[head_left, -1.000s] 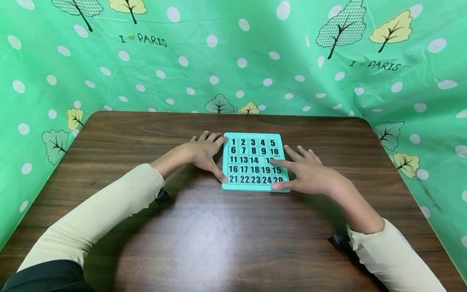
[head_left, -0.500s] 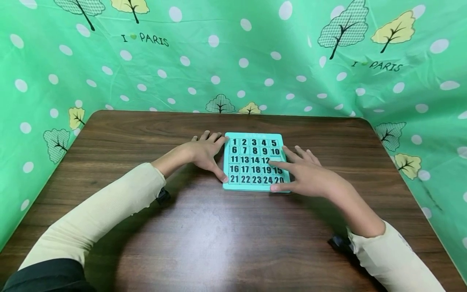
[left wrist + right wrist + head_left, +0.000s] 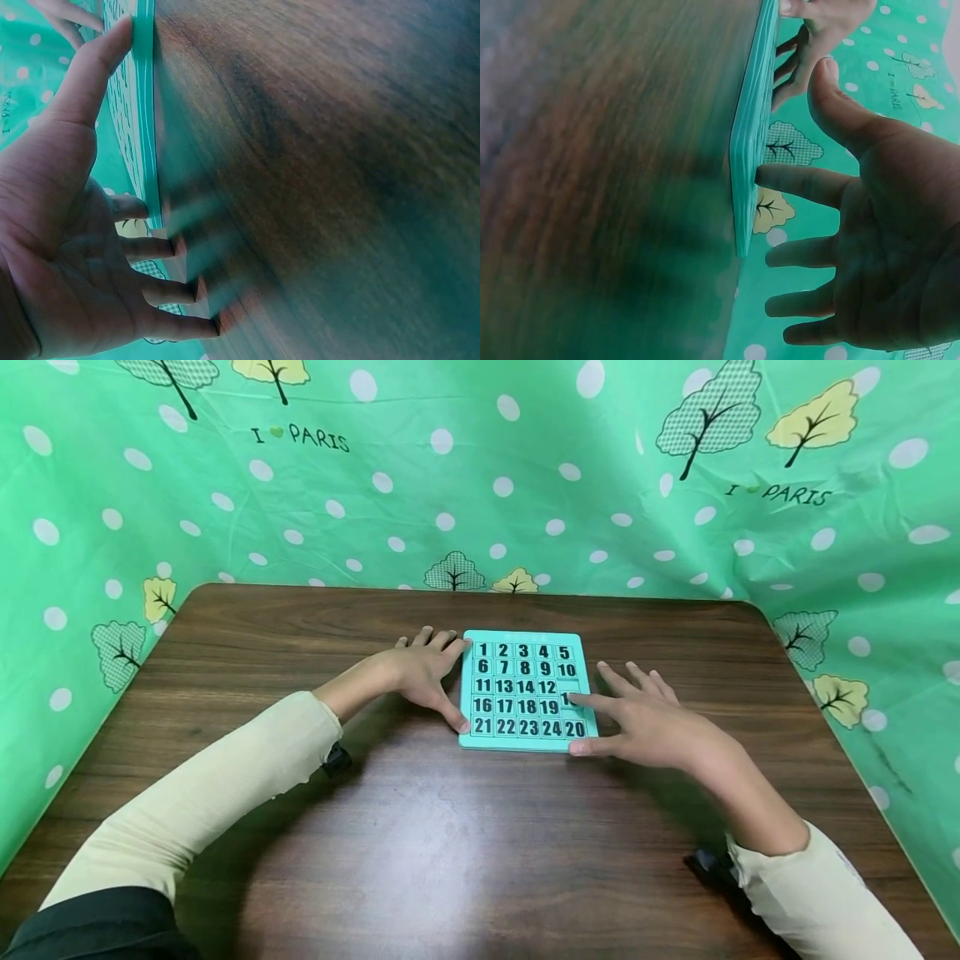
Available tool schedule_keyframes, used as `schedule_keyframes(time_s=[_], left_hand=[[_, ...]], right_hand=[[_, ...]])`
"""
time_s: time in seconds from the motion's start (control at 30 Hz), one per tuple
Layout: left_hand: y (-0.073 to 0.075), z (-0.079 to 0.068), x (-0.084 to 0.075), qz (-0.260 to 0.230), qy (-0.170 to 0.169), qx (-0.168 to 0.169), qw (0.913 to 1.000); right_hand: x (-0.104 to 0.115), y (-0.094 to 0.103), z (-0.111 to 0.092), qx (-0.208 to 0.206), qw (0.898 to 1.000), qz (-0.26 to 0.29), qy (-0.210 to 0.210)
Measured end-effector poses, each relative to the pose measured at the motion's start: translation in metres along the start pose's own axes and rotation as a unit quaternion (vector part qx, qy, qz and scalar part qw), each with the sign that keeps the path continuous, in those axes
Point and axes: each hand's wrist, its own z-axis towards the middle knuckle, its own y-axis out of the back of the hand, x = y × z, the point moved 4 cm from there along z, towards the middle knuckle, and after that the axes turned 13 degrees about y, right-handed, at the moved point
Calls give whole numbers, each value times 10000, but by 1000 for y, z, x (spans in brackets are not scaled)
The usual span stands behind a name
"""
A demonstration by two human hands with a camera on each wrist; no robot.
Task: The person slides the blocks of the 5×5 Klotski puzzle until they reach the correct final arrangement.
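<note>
A turquoise sliding number puzzle [image 3: 525,743] lies flat on the brown wooden table. My left hand [image 3: 422,672] is spread along its left side, thumb at the lower left corner and index fingertip at the upper left; the left wrist view shows the thumb [image 3: 105,64] on the board's rim. My right hand [image 3: 648,718] has its fingers extended, the index fingertip on a number tile [image 3: 566,698] in the right column, partly covering its digits. That tile sits between the third and fourth rows. The right thumb [image 3: 592,746] is over the lower right corner.
The dark wooden table [image 3: 390,860] extends around the puzzle. A green polka-dot cloth [image 3: 495,485] with printed trees hangs behind and beside it. Dark devices, such as the one near the left sleeve [image 3: 337,760], sit at both wrists.
The 12 tile has slid left beside the 14. My right index fingertip has shifted right and slightly down onto the 15 tile, now partway up its column. My left hand stays in place.
</note>
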Motion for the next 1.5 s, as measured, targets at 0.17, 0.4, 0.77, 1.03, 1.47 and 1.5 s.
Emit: schedule_keyframes(time_s=[0.17,0.4,0.77,1.03,1.47,1.5], left_hand=[[-1,0,1,0,-10,27,10000],[1,0,1,-33,-2,89,10000],[2,0,2,-22,-20,65,10000],[1,1,0,48,-11,57,10000],[2,1,-1,88,26,107,9999],[2,1,-1,92,24,108,9999]], right_hand=[[-5,2,7,62,10000,-60,-29],[-4,3,11,81,9999,-66,-35],[12,-2,9,162,9991,133,381],[-4,1,-6,176,9996,217,84],[17,-1,10,146,9983,213,521],[21,-2,13,193,9979,211,574]])
